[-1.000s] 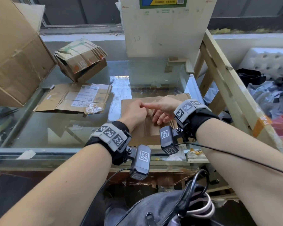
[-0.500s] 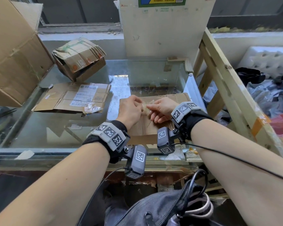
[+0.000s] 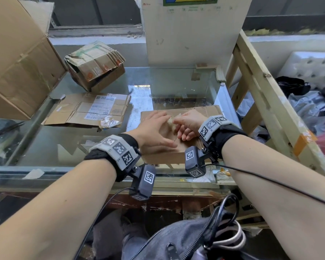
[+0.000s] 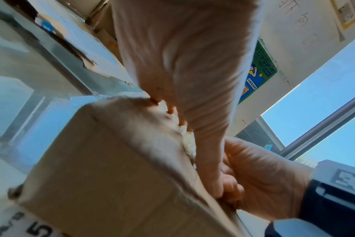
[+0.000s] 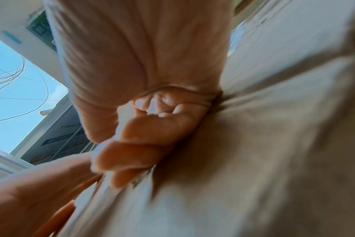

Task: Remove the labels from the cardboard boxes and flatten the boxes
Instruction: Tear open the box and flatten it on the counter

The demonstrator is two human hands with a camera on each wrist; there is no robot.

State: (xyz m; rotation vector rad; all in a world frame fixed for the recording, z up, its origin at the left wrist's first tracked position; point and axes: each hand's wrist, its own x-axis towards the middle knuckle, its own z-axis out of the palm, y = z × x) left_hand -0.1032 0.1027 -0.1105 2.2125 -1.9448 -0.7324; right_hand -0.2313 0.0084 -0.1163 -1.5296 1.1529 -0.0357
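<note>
A person's left hand (image 3: 154,131) lies flat with straight fingers, pressing down a brown cardboard box (image 3: 210,110) on a glass table (image 3: 45,147). Touching it, the right hand (image 3: 189,121) pinches a crumpled strip of tape (image 3: 170,121) rising from the box top beneath both hands

Bare forearms. Each wrist wears a black band (image 3: 99,156) topped with grey blocks of black-and-white square codes, a dark camera (image 3: 144,182) hanging below, black cable trailing.

Packing/recycling workspace: cardboard boxes (image 3: 94,66), glass counter (image 3: 176,87), wooden frame (image 3: 261,87).
</note>
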